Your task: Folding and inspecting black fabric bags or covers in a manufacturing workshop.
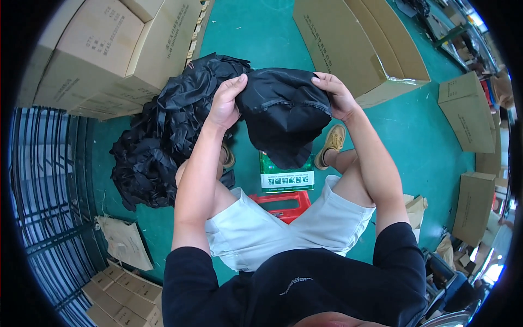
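Observation:
A black fabric piece (286, 111) with a seam across it and a rounded, baggy lower part hangs between my hands. My left hand (226, 101) pinches its upper left edge, thumb on top. At the upper right edge my right hand (338, 95) grips it, fingers partly behind the cloth. The lower end droops over a green metal can (287, 182) with a white band, hiding much of its top. Close by my left forearm lies a heap of similar black fabric pieces (180, 106) on the floor.
Large cardboard boxes (98, 46) stand at the far left. A long open carton (357, 46) is beyond my right hand. Smaller cartons (471, 207) line the right side. Between my legs is a red plastic stool (302, 203). A dark metal rack (49, 163) borders the left.

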Demonstrator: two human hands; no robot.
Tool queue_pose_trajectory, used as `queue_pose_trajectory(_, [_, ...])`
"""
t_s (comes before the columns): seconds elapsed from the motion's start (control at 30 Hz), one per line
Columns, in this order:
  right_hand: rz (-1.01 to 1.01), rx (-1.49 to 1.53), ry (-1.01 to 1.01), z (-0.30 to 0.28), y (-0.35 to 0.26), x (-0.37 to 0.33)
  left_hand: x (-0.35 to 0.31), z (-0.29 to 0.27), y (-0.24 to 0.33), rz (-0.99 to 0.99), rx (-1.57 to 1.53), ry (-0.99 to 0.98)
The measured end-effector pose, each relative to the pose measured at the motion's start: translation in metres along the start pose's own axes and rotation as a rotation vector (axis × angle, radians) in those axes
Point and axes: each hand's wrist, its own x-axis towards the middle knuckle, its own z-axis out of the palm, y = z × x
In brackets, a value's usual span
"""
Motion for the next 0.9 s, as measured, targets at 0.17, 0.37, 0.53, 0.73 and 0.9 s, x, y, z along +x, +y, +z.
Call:
queue_pose_trajectory(0.17, [-0.011,-0.033,-0.09,0.005,-0.001,-0.003,-0.005,0.003,0.006,0.087,-0.079,0.146])
queue_pose_trajectory(0.37, [0.065,-0.364,-0.109,-0.019,-0.006,-0.001,-0.004,-0.001,0.01,0.095,-0.211,0.095])
queue_pose_trajectory(0.53, [0.02,0.033,-0.03,-0.009,-0.002,0.003,-0.005,-0.011,0.004,0.073,-0.33,0.006])
queue_pose_trajectory(0.73, [-0.035,0.406,-0.161,-0.013,-0.001,-0.001,-0.012,0.007,0.002,-0.034,-0.112,-0.257])
queue_pose_trajectory(0.9, [-0.002,0.337,-0.152,0.004,-0.014,-0.009,-0.018,0.015,0.004,0.094,-0.199,-0.129])
